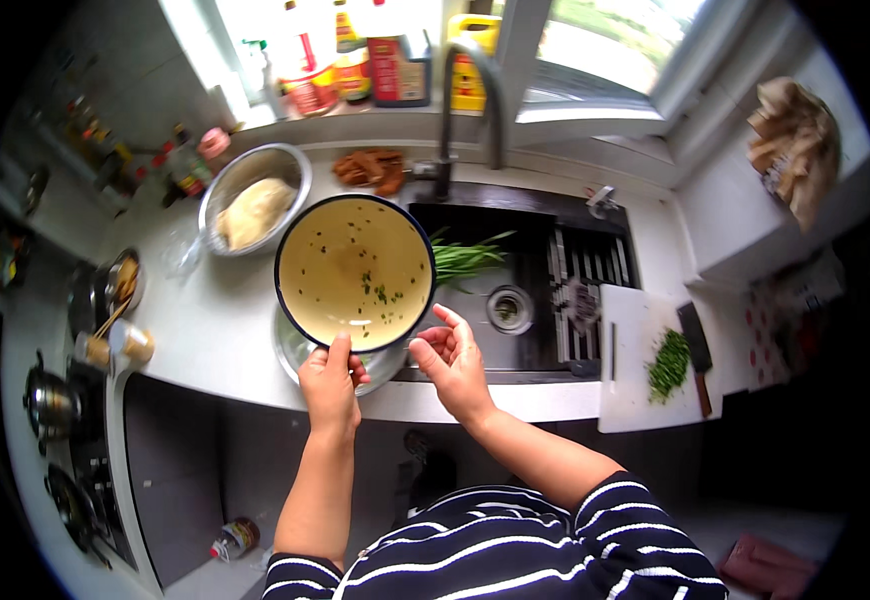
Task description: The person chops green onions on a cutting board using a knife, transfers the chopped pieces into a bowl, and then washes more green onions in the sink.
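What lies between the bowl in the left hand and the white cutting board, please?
In the head view, between bowl and cutting board lies the sink with green stalks, drain and slatted rack; the right hand hovers nearer the bowl.

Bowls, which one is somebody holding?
The yellow bowl with the dark rim: the left hand grips it. The silver bowl sits on the counter, a pale lump inside.
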A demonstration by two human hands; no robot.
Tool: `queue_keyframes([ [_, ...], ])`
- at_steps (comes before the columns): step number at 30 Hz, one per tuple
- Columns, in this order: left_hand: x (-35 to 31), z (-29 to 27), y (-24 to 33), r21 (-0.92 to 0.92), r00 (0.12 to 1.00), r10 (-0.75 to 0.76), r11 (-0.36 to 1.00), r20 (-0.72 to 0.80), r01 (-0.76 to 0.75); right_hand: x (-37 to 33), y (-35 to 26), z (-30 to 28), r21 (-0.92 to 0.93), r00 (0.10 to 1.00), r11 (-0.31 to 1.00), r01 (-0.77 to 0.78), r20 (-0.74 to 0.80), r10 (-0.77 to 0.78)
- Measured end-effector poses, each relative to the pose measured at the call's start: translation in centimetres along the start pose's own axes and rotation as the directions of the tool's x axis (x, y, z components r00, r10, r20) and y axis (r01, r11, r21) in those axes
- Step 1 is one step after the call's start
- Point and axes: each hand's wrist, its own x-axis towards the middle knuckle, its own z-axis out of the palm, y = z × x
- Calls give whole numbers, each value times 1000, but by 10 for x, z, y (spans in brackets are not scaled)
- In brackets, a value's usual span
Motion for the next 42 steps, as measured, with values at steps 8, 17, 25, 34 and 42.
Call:
queue_keyframes([
  [8,-86,200,-128,270,857,-317,938,406,219,-50,-32,-235,38,899,990,133,-424,-105],
  [17,-95,455,-305,441,808,-471,846,353,300,-39,-28,-505,-237,789,967,-90,-610,-76],
  [25,-92,541,-354,439,859,-491,809,143,390,-89,-45,-598,-591,777,774,-228,-589,-220],
  [34,-116,534,-349,463,847,-505,798,163,386,-114,-37,-620,-717,789,574,-396,-585,-186],
  [42,-163,455,-358,469,886,-111,874,450,-129,-127,-16,-628,-843,852,188,-504,-521,-55],
])
